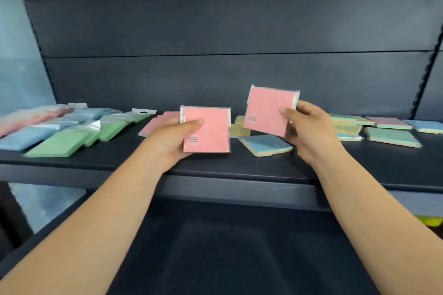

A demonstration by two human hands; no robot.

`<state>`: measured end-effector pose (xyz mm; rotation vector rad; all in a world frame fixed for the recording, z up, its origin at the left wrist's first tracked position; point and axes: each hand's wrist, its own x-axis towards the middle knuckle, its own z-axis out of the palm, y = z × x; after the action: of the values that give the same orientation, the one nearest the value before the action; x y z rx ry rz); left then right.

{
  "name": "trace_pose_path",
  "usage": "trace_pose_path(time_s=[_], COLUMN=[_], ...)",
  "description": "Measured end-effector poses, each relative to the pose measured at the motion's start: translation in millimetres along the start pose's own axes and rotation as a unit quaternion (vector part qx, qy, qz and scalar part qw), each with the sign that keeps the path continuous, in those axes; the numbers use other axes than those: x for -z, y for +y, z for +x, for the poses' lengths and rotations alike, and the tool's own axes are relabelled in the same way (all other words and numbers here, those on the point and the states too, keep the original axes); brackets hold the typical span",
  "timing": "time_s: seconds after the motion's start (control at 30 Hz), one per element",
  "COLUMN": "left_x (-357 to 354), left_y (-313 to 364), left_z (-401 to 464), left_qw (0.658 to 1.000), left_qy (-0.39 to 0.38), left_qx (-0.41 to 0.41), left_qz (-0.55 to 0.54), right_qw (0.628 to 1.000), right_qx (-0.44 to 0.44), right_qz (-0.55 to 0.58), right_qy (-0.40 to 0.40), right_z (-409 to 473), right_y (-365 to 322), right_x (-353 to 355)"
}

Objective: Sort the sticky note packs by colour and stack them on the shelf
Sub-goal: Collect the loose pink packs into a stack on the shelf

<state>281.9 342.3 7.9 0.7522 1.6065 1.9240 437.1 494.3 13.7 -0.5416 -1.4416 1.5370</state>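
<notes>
My left hand (167, 141) grips a pink sticky note pack (211, 127) in clear wrap, held just above the dark shelf (239, 165). My right hand (309, 132) grips a second pink pack (268, 108), raised higher and tilted. Behind the left pack lie more pink packs (153, 124) flat on the shelf. A blue-topped pack (266, 145) lies on the shelf between my hands, with yellow packs (239, 127) behind it.
At the left lie rows of green packs (64, 142), blue packs (26, 136) and pink packs (31, 114). Loose green, pink and blue packs (393, 136) are scattered at the right. A lower dark shelf (215, 246) sits below my arms.
</notes>
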Motion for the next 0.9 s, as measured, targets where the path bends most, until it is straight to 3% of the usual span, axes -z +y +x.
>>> trace_pose_path(time_s=[0.23,0.37,0.5,0.63,0.77,0.9], left_x=[123,139,139,137,140,148], left_y=[10,4,4,3,8,12], left_z=[66,88,98,98,88,64], left_qw=[0.984,0.921,0.87,0.859,0.892,0.9], left_qy=[0.079,0.104,0.082,0.068,0.1,0.085], left_qx=[0.044,0.04,0.064,0.061,0.02,-0.098], left_qz=[0.152,0.374,0.483,0.504,0.44,0.417], right_qw=[1.0,0.998,0.995,0.991,0.981,0.965], right_qx=[-0.025,-0.059,-0.093,-0.125,-0.165,-0.189], right_qz=[-0.004,-0.009,-0.021,-0.034,-0.036,-0.074], right_qy=[-0.014,-0.016,-0.02,-0.038,-0.096,-0.165], right_z=[-3,0,2,2,-3,-7], right_y=[17,21,25,31,41,50], right_x=[-95,-119,-133,-143,-162,-190])
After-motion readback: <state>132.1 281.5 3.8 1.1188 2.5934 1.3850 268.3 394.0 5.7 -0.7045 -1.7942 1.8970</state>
